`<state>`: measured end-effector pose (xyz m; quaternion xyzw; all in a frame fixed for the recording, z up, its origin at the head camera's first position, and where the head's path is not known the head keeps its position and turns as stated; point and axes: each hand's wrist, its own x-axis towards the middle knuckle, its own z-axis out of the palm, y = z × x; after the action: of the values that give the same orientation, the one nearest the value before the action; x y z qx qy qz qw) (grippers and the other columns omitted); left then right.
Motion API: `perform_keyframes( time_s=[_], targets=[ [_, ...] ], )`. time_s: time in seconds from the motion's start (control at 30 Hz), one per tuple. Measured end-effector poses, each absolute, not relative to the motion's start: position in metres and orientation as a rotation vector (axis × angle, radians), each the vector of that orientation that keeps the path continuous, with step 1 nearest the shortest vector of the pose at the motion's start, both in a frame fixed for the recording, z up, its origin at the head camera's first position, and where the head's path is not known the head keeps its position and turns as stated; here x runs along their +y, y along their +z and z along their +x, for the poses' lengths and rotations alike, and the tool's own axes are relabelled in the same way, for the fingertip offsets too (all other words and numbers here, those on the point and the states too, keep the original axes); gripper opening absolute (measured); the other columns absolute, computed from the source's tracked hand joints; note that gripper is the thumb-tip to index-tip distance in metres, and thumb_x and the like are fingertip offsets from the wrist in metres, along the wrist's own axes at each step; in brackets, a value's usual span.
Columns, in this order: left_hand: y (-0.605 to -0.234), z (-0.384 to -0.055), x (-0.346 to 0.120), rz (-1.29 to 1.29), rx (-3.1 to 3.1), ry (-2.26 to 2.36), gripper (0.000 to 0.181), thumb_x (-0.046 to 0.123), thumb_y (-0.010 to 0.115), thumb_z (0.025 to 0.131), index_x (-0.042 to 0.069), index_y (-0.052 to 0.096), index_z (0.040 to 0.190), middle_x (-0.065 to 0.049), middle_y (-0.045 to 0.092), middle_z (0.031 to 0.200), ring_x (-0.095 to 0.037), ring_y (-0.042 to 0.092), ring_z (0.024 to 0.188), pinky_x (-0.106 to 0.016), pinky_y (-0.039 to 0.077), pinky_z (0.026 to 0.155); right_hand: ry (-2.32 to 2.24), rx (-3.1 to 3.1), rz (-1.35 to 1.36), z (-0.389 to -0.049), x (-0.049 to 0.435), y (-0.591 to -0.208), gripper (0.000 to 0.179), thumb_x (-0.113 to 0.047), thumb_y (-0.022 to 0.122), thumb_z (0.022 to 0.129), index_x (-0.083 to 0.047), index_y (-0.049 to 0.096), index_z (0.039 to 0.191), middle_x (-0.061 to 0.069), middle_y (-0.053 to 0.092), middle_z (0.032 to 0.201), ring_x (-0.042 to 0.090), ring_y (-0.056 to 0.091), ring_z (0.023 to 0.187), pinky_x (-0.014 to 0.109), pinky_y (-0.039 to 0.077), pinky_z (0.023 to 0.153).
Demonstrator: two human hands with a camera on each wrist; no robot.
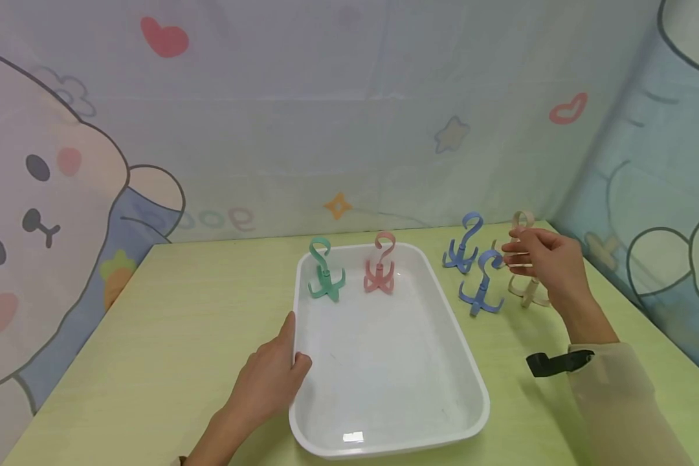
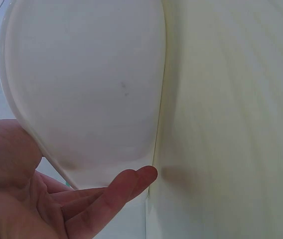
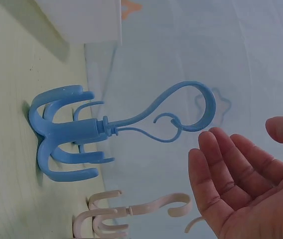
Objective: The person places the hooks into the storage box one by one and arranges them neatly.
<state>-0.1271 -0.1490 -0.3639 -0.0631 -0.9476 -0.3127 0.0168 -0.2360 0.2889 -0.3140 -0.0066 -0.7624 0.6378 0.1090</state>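
My left hand (image 1: pixel 268 375) grips the left rim of a white tray (image 1: pixel 476 388), thumb over the edge and fingers along the outer wall. In the left wrist view, the fingers (image 2: pixel 112 201) lie by the tray's side. Inside the tray's far end stand a green four-prong hook (image 1: pixel 326 283) and a pink hook (image 1: pixel 378 278). To the tray's right, my right hand (image 1: pixel 550 262) hovers beside two blue hooks, the nearer (image 1: pixel 481 298) and the farther (image 1: pixel 459 257). Its fingers (image 3: pixel 226 174) are extended and hold nothing. Beige hooks (image 1: pixel 529 294) are partly hidden behind it.
The light green table (image 1: pixel 210 304) extends on both sides of the tray. A printed cloth (image 1: pixel 279 129) with cartoon figures hangs along the back and sides. A black strap (image 1: pixel 559 364) is round the right wrist, over a pale sleeve.
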Motion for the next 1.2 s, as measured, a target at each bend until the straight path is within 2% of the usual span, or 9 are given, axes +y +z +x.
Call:
perform_keyframes(
  time_s=[0.17, 0.4, 0.57, 0.87, 1.2],
  targets=[
    [-0.363, -0.127, -0.149, -0.195, -2.949, -0.975, 0.075, 0.013, 0.05, 0.094, -0.003, 0.028, 0.164, -0.024, 0.064, 0.141, -0.025, 0.071, 0.091, -0.034, 0.055, 0.066, 1.756, -2.347, -0.063, -0.239, 0.29, -0.318, 0.026, -0.048, 0.055, 0.106, -0.026, 0.069, 0.112, -0.022, 0.076, 0.087, 0.001, 0.074, 0.08, 0.024, 0.062, 0.072],
    [-0.363, -0.127, -0.149, -0.182, -2.954, -0.981, 0.075, 0.013, 0.05, 0.094, -0.002, 0.028, 0.164, -0.024, 0.065, 0.141, -0.024, 0.071, 0.09, -0.034, 0.054, 0.065, 1.804, -2.457, 0.003, -0.248, 0.293, -0.33, 0.036, -0.055, 0.05, 0.106, -0.026, 0.066, 0.121, -0.026, 0.073, 0.098, 0.001, 0.074, 0.093, 0.025, 0.062, 0.081],
    [-0.363, -0.126, -0.149, -0.177, -2.953, -0.978, 0.075, 0.013, 0.05, 0.094, -0.002, 0.028, 0.164, -0.024, 0.064, 0.142, -0.026, 0.072, 0.094, -0.036, 0.056, 0.067, 1.998, -2.43, 0.136, -0.254, 0.298, -0.341, 0.035, -0.053, 0.051, 0.107, -0.026, 0.065, 0.125, -0.018, 0.072, 0.108, 0.003, 0.073, 0.104, 0.024, 0.06, 0.089],
    [-0.363, -0.127, -0.149, -0.176, -2.947, -0.983, 0.076, 0.013, 0.05, 0.093, -0.003, 0.028, 0.164, -0.024, 0.063, 0.143, -0.025, 0.071, 0.092, -0.035, 0.055, 0.067, 2.295, -2.263, 0.228, -0.256, 0.297, -0.349, 0.02, -0.035, 0.057, 0.108, -0.027, 0.073, 0.116, -0.007, 0.076, 0.106, 0.008, 0.075, 0.1, 0.022, 0.059, 0.091],
    [-0.364, -0.127, -0.149, -0.185, -2.945, -0.976, 0.076, 0.013, 0.05, 0.093, -0.002, 0.028, 0.164, -0.024, 0.064, 0.142, -0.027, 0.072, 0.096, -0.037, 0.056, 0.069, 2.405, -2.183, 0.357, -0.259, 0.297, -0.36, 0.022, -0.023, 0.056, 0.109, -0.026, 0.077, 0.116, -0.006, 0.079, 0.109, 0.011, 0.076, 0.106, 0.023, 0.059, 0.092]
  ],
)
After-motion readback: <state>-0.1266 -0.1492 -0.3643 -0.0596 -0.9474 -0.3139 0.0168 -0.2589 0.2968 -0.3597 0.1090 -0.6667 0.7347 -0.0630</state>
